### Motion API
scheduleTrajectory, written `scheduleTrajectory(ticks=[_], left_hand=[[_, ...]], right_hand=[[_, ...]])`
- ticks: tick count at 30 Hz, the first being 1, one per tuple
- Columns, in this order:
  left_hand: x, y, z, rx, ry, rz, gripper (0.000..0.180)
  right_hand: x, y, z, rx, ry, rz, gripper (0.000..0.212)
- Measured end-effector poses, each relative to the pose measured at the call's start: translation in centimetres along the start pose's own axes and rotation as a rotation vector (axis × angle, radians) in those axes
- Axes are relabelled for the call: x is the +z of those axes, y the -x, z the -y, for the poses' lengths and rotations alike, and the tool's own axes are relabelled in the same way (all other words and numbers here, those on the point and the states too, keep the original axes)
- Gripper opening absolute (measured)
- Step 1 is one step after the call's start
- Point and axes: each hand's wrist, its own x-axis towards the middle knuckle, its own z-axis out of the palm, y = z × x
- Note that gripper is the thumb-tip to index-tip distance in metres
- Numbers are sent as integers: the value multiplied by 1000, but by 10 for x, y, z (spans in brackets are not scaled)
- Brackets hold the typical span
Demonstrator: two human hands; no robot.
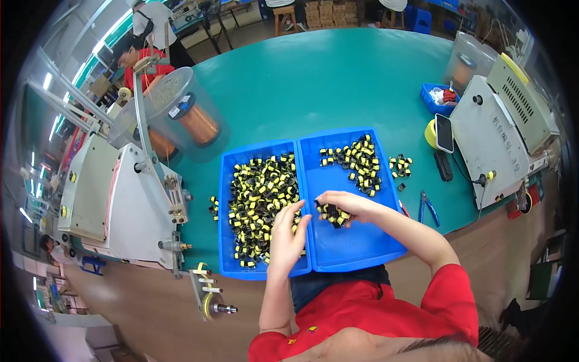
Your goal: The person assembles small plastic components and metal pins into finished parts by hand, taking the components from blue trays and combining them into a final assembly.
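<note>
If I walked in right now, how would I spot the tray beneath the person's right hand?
Find the big green table. At its near edge, beside the left blue tray crowded with small yellow-and-black parts, sits the right blue tray; unlike its neighbour, it shows much bare blue bottom.

A green table (289, 78) spans the middle; the floor (145, 301) is brownish; light tubes (47, 81), apparently overhead, glow left.

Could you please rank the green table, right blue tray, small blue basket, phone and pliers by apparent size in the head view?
Largest to smallest:
1. Green table
2. Right blue tray
3. Small blue basket
4. Phone and pliers: too alike to rank
</note>
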Motion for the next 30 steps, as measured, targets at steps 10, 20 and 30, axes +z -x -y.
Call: scheduleTrajectory(ticks=[10, 20, 30], left_hand=[[23, -22, -19, -122, 642, 53, 30], [14, -20, 4, -525, 1392, 188, 39], [17, -20, 0, -545, 1443, 267, 43]], right_hand=[[-3, 24, -11, -159, -473, 233, 37], [-7, 14, -26, -251, -755, 186, 47], [-6, 22, -24, -234, -751, 162, 51]])
